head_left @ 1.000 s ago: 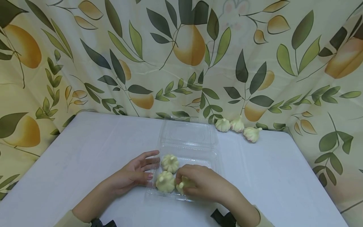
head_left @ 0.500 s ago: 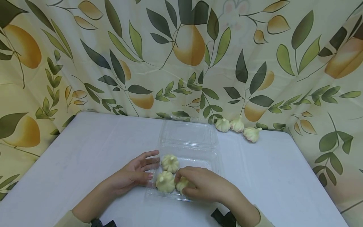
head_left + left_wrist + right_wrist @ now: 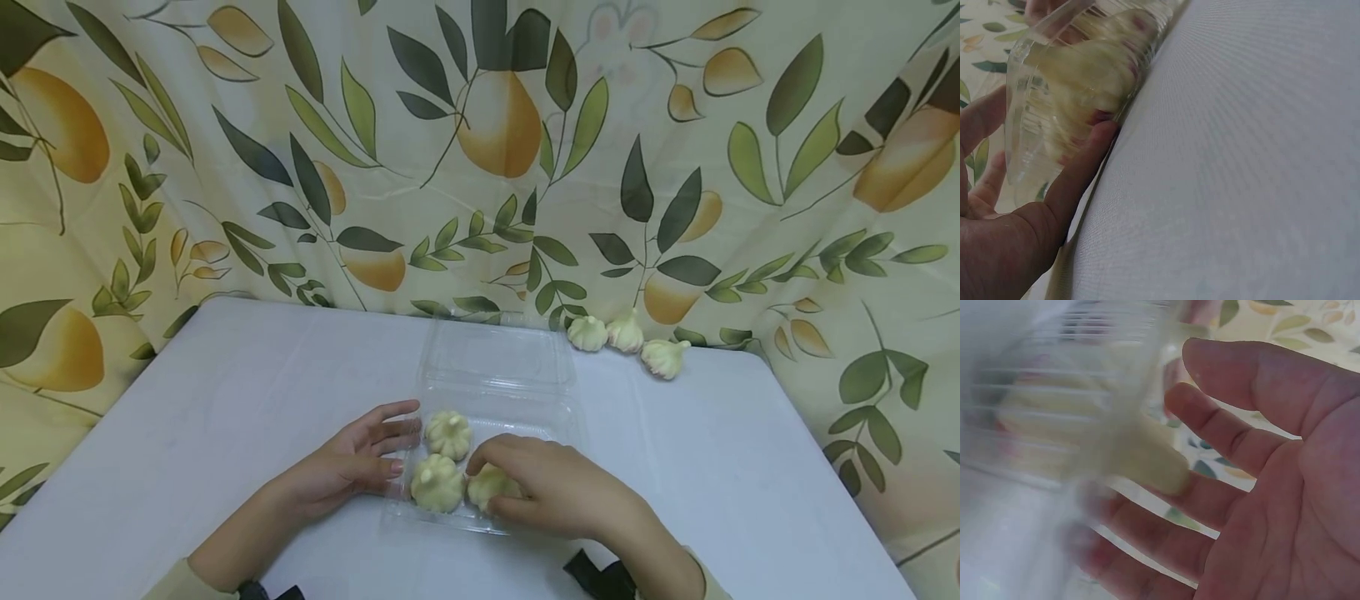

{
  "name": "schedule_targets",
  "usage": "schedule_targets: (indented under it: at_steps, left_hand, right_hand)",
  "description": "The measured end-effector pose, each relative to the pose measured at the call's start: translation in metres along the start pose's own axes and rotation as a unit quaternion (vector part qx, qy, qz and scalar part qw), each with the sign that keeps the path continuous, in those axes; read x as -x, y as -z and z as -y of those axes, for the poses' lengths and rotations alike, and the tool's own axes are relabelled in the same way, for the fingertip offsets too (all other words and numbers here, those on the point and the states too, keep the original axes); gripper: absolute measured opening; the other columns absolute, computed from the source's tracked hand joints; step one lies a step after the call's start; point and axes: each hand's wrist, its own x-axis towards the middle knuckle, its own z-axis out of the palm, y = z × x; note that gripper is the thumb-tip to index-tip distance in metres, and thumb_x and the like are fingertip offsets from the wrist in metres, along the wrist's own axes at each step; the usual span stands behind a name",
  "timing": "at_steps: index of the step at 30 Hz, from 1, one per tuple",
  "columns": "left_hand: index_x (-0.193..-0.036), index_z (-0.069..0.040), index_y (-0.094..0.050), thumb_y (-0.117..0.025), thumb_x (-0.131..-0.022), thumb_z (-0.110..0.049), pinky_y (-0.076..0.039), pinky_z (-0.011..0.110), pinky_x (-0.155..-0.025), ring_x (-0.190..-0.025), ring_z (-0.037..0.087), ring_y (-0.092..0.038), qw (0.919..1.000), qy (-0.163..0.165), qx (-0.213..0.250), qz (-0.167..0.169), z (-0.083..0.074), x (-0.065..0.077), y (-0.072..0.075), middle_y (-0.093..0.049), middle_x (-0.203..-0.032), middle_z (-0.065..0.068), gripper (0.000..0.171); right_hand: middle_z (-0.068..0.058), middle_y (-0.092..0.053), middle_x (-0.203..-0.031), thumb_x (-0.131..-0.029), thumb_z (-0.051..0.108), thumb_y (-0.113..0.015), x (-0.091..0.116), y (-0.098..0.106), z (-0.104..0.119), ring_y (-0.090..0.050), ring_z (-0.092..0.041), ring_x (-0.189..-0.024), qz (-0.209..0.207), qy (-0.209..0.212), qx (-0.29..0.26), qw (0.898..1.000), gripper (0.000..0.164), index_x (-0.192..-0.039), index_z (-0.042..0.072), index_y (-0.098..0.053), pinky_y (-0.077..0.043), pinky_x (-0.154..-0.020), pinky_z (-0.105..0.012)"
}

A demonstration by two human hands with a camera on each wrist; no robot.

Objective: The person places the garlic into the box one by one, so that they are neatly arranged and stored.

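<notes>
A clear plastic clamshell box [image 3: 551,423] lies with its lid [image 3: 495,354] folded back. Two garlic bulbs, a rear one [image 3: 448,434] and a front one [image 3: 436,484], sit along its left side. Beside the front one, a third garlic bulb [image 3: 489,487] is partly covered by my right hand [image 3: 551,483]. The right wrist view shows that hand [image 3: 1272,469] with loosely bent, spread fingers next to this bulb's stem [image 3: 1154,462], not closed round it. My left hand [image 3: 356,454] is at the box's left wall, fingers spread; its thumb [image 3: 1082,172] touches the wall low down.
Three more garlic bulbs stand at the table's back edge: a left one [image 3: 587,333], a middle one [image 3: 626,333] and a right one [image 3: 663,358]. A white cloth [image 3: 300,375] covers the table. Behind it hangs a fruit-patterned curtain [image 3: 420,192].
My right hand has loosened from the front right bulb, which now rests in the box. The left hand stays at the box's side. The head view has shifted slightly.
</notes>
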Motion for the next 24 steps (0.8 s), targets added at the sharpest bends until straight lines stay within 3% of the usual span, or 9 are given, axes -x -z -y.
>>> schedule_targets:
  at_steps: [5,11,15,19,24]
  left_hand:
    - [-0.159,-0.014,-0.019,-0.061,-0.093,0.001,-0.052,0.05,-0.095,-0.148,0.039,-0.022,1.0,-0.001,0.0,-0.002,0.0,0.001,-0.001,-0.016,-0.162,0.022,0.079]
    - [-0.159,-0.015,-0.02,-0.062,-0.093,0.001,-0.052,0.05,-0.095,-0.148,0.038,-0.024,1.0,0.001,-0.002,-0.005,0.001,0.0,-0.001,-0.017,-0.162,0.022,0.079]
    - [-0.159,-0.015,-0.019,-0.062,-0.093,0.001,-0.052,0.05,-0.095,-0.148,0.037,-0.024,1.0,0.003,-0.001,-0.005,0.001,0.0,0.0,-0.017,-0.162,0.02,0.08]
    - [-0.159,-0.017,-0.02,-0.063,-0.092,0.001,-0.052,0.05,-0.095,-0.148,0.035,-0.025,0.9999,0.007,0.0,-0.007,0.001,-0.001,0.0,-0.019,-0.162,0.018,0.081]
    - [-0.159,-0.015,-0.02,-0.063,-0.092,0.0,-0.052,0.05,-0.095,-0.147,0.036,-0.026,1.0,0.0,-0.003,-0.004,0.002,0.0,0.001,-0.018,-0.162,0.021,0.08]
  right_hand:
    - [0.019,-0.061,-0.118,-0.091,0.024,-0.069,0.009,0.012,0.01,-0.056,-0.007,-0.095,-0.024,0.008,0.005,1.0,0.026,-0.116,0.028,-0.062,-0.049,-0.079,-0.03]
    - [0.017,-0.058,-0.132,-0.092,0.024,-0.069,0.021,0.025,0.016,-0.056,-0.007,-0.121,-0.081,0.007,0.011,0.997,0.031,-0.119,0.035,-0.059,-0.052,-0.094,-0.041]
    - [0.015,-0.057,-0.136,-0.092,0.024,-0.072,0.029,0.035,0.015,-0.055,-0.009,-0.126,-0.131,0.022,-0.014,0.991,0.034,-0.12,0.037,-0.057,-0.052,-0.097,-0.044]
    - [0.014,-0.059,-0.133,-0.091,0.02,-0.073,0.032,0.044,0.01,-0.057,-0.01,-0.124,-0.202,0.057,-0.049,0.976,0.038,-0.124,0.033,-0.058,-0.055,-0.093,-0.041]
    - [0.009,-0.062,-0.13,-0.088,0.011,-0.076,0.037,0.056,0.0,-0.059,-0.009,-0.118,-0.298,0.054,-0.074,0.95,0.044,-0.127,0.023,-0.061,-0.057,-0.087,-0.034]
